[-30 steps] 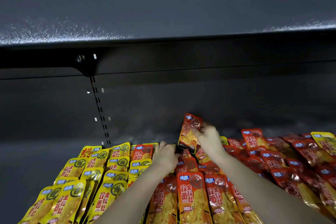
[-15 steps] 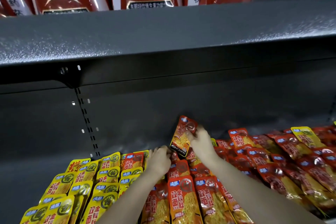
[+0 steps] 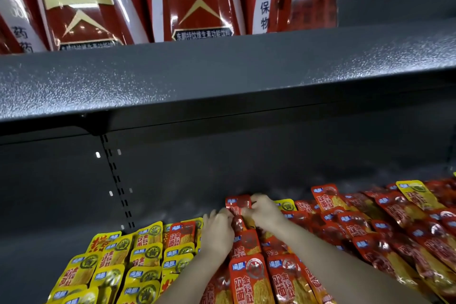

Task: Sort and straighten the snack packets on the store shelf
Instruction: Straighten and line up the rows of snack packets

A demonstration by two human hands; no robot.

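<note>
Red foil packet is probably light and slippery; fingers of right hand pinch its top seal, left hand touches it loosely.

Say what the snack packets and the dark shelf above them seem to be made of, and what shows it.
Snack packets: probably thin glossy plastic film; they glint and crinkle. The red packet in the right hand looks crumpled. Shelf: likely painted metal, dark grey with a grainy speckled finish.
</note>
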